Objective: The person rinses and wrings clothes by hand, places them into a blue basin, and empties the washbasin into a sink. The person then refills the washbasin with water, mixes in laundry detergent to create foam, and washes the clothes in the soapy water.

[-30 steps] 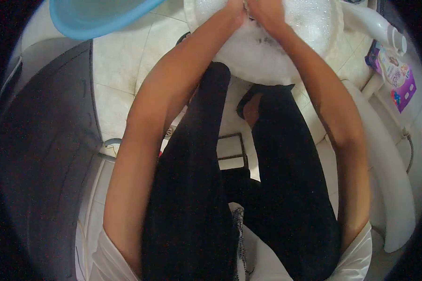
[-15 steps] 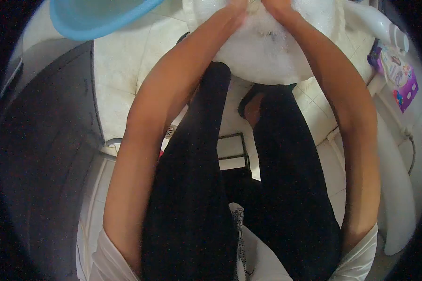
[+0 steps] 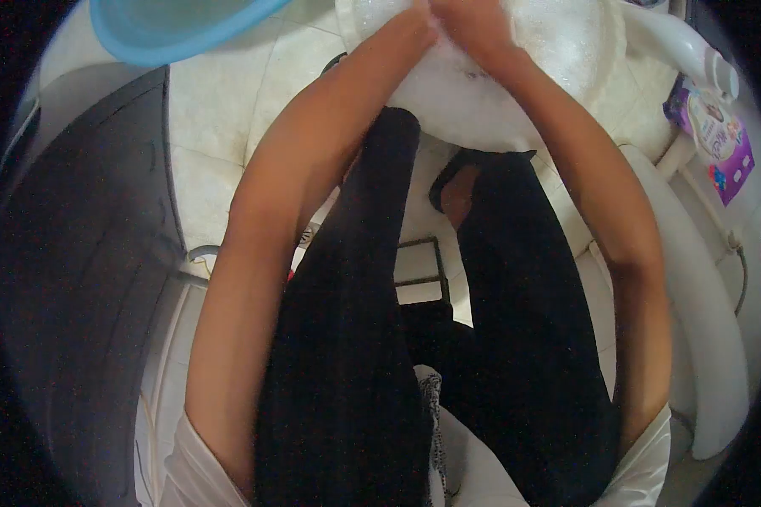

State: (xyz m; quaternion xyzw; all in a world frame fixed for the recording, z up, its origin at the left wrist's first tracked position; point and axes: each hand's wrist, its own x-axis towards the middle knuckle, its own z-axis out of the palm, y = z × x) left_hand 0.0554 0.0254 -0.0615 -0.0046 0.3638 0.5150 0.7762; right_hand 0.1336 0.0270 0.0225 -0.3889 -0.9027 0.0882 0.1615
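Observation:
A round white basin (image 3: 620,46) full of white suds (image 3: 558,51) stands on the floor in front of my knees. Over the suds, at the top edge of the view, my left hand (image 3: 425,19) and my right hand (image 3: 475,27) are close together and seem to meet. Both hands are smeared by motion and partly cut off by the frame, so their fingers do not show clearly. Whether anything is between them is hidden. A small dark patch (image 3: 472,75) shows in the suds just below my right hand.
A light blue tub (image 3: 152,52) is at the upper left. On the right lie a white bottle (image 3: 685,46) and a purple-and-white packet (image 3: 719,139). A large dark grey panel (image 3: 93,279) stands at the left, and pale floor tiles (image 3: 207,127) show between.
My right hand and forearm have moved left across the basin, closer to my left hand. My left arm is nearly where it was.

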